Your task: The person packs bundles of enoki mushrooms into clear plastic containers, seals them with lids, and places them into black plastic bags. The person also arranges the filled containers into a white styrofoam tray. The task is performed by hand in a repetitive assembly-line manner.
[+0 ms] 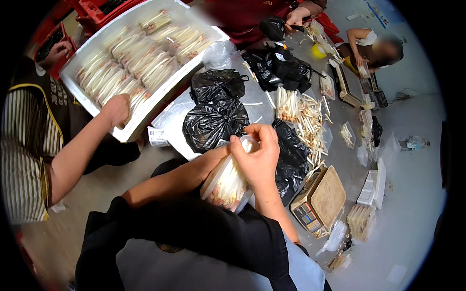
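My left hand [214,160] and my right hand [260,156] both hold a clear plastic pack [229,180] of pale vegetable stalks with pinkish root ends. The pack tilts close to my body, root ends down. My right thumb and fingers pinch its upper end. My left hand grips its far left side and is partly hidden behind the pack. Just beyond my hands sit black plastic bags [216,123] on the metal table [262,67]. Loose stalks [311,125] lie heaped to the right, beside a packed bundle [287,105].
A white foam box [174,78] holds rows of packed stalks [123,72]; a co-worker's hand [116,109] reaches into it. A digital scale [320,200] stands at right. Another scale [349,85] and yellow tape [318,51] lie farther off. Other people stand around the table.
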Tool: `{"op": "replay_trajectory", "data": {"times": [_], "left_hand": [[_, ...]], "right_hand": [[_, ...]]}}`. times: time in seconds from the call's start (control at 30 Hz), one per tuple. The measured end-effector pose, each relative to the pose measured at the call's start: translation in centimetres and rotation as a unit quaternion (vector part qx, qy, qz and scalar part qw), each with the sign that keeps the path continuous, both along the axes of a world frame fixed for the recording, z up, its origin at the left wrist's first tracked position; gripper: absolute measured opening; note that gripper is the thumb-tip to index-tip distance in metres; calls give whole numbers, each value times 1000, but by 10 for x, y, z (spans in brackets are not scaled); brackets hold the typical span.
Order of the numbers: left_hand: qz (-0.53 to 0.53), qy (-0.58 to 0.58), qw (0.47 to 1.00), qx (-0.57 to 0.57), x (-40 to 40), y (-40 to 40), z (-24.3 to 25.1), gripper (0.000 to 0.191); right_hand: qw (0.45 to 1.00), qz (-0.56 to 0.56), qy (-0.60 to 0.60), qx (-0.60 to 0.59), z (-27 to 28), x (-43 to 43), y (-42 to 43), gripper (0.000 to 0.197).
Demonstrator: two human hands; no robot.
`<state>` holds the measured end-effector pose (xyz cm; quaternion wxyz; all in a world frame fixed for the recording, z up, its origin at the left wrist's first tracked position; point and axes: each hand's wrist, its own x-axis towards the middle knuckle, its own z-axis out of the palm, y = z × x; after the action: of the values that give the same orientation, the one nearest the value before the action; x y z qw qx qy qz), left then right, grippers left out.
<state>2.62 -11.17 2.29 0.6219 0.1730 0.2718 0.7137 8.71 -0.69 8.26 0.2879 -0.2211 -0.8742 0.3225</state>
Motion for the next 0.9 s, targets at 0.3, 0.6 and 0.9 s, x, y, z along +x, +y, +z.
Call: {"op": "replay_trajectory", "data": {"times": [0.3, 0.6, 0.9], "left_hand": [[-68, -274, 958, 51, 13, 7, -30, 41], [-63, -330, 939, 68, 22, 9, -36, 39], [-71, -311, 942, 109, 24, 7, -38, 36]], "right_hand": [[996, 13, -78, 33, 6, 8, -7, 20], [998, -4, -13, -64, 2, 9, -8, 19], [997, -38, 50, -49, -7, 17, -7, 17]]}}
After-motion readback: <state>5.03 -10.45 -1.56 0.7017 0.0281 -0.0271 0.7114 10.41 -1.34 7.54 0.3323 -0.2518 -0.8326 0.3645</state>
